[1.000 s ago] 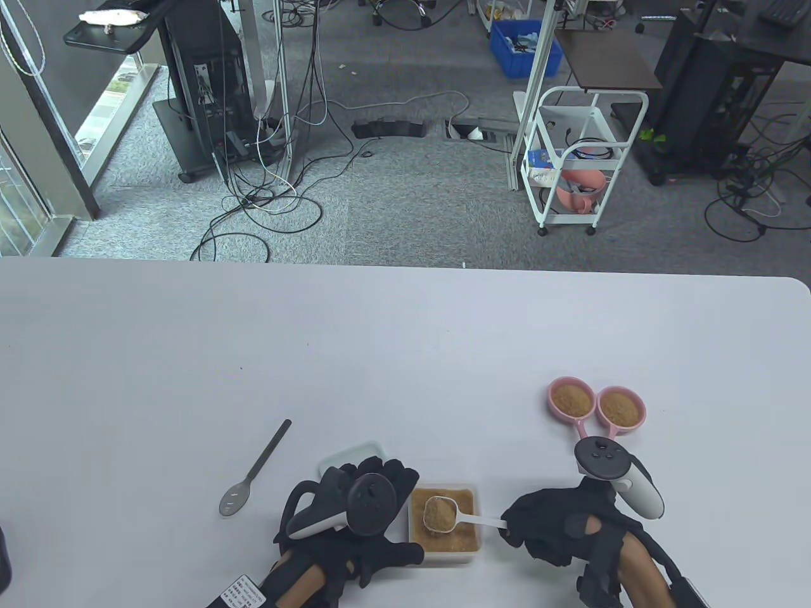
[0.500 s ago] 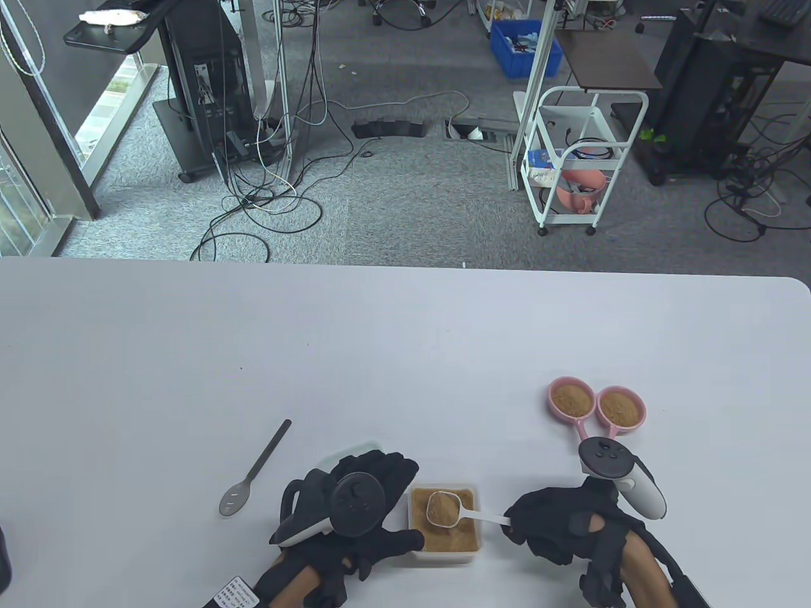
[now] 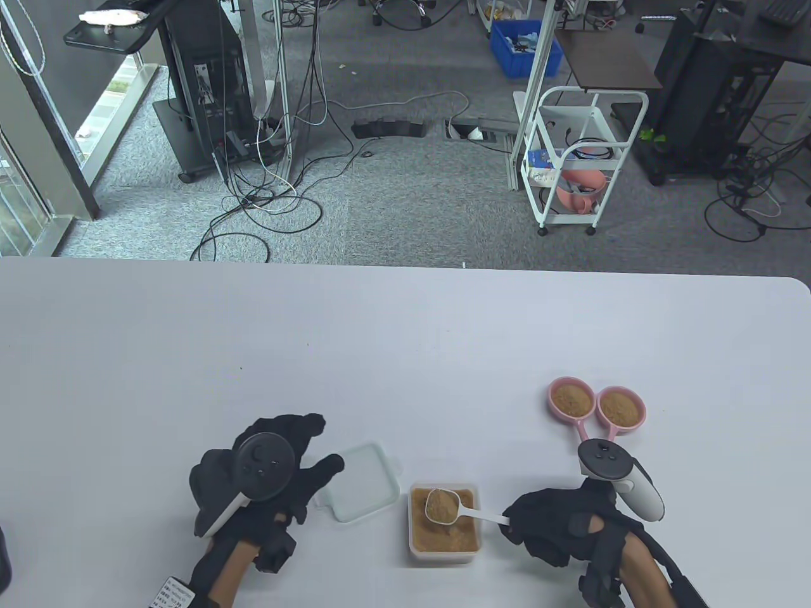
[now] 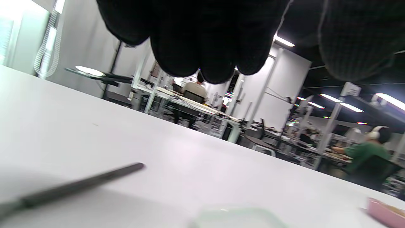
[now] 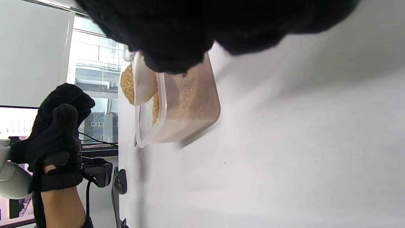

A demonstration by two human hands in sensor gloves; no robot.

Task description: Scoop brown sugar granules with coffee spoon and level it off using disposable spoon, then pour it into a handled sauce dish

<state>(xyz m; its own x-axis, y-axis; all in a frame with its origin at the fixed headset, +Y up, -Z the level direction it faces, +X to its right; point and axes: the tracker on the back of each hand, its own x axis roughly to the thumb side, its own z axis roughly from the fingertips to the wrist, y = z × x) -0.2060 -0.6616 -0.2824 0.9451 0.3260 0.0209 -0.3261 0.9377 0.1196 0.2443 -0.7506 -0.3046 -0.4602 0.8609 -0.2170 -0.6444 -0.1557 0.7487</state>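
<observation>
A clear tub of brown sugar [image 3: 443, 538] stands near the table's front edge. My right hand [image 3: 514, 522] pinches the handle of the white coffee spoon [image 3: 442, 506], whose heaped bowl hovers over the tub; the bowl [image 5: 139, 84] and tub [image 5: 186, 107] also show in the right wrist view. My left hand [image 3: 304, 453] hovers open to the left of the tub, covering the grey disposable spoon in the table view. The spoon's handle [image 4: 82, 182] lies on the table below my fingers [image 4: 202, 47]. Two pink handled sauce dishes [image 3: 573, 399] holding sugar sit at the right.
The tub's lid [image 3: 361, 482] lies flat between my left hand and the tub. The dishes' handles point toward my right wrist tracker [image 3: 618, 475]. A dark object [image 3: 3, 557] sits at the table's left front corner.
My left hand let go of the tub's side and moved left, over the disposable spoon, uncovering the lid. The right hand held the heaped coffee spoon almost still above the tub.
</observation>
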